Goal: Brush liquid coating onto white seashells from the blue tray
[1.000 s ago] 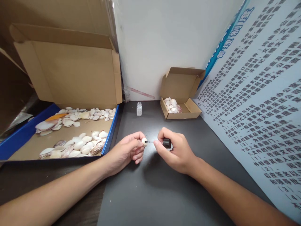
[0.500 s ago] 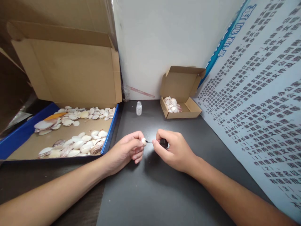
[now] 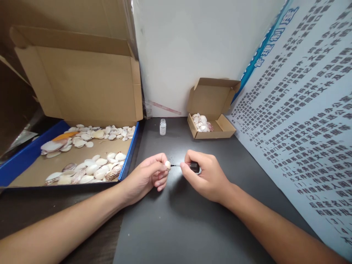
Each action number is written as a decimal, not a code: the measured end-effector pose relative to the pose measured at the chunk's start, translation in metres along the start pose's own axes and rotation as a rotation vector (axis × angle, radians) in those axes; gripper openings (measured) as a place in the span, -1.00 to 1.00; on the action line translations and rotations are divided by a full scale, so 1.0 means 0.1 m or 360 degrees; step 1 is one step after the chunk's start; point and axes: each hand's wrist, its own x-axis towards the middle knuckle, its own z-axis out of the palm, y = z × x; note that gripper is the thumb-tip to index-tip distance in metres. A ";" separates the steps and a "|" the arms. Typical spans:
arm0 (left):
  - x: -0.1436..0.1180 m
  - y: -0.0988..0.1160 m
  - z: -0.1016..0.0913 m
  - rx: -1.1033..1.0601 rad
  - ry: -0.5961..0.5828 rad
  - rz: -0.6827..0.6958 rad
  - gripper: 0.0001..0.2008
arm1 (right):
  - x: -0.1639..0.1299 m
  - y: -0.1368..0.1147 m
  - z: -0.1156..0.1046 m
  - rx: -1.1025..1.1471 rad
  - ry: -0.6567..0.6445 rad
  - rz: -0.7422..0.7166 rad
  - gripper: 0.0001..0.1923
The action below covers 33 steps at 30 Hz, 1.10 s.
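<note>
Between thumb and forefinger, my left hand (image 3: 154, 171) pinches a small whitish shell (image 3: 167, 165) above the dark table. My right hand (image 3: 205, 172) is closed around the black cap of a brush (image 3: 194, 167), which points left. Its thin stem (image 3: 176, 165) ends in a dark tip at the shell's right edge; whether the tip touches the shell I cannot tell. Beyond both hands, an uncapped clear glass bottle (image 3: 162, 128) with a pale label stands upright on the table.
To the left lies a blue-edged cardboard box (image 3: 128, 150) holding several shells in two groups. A smaller open cardboard box (image 3: 216, 134) with shells is at the back right. A white panel (image 3: 165, 55) stands behind, and a printed sheet (image 3: 288, 128) slopes along the right.
My right hand has shifted slightly to the right with the brush, and the stem now lies straighter. My left hand keeps the shell almost in the same place, tilted a little differently.
</note>
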 end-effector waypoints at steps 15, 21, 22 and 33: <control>-0.01 0.00 0.01 0.0022 0.0005 -0.0023 -0.88 | -0.01 0.00 0.01 -0.0068 -0.0081 0.0019 -0.78; 0.00 -0.01 0.00 0.0026 -0.0002 -0.0019 -0.85 | -0.01 -0.01 0.02 -0.0032 -0.0047 0.0014 -0.77; 0.00 -0.01 0.01 0.0026 -0.0002 -0.0018 -0.85 | -0.01 -0.01 0.02 0.0006 -0.0020 -0.0038 -0.77; -0.01 0.02 0.01 -0.0008 0.0046 -0.0042 -0.87 | -0.02 -0.02 0.01 -0.0059 -0.0054 -0.0122 -0.76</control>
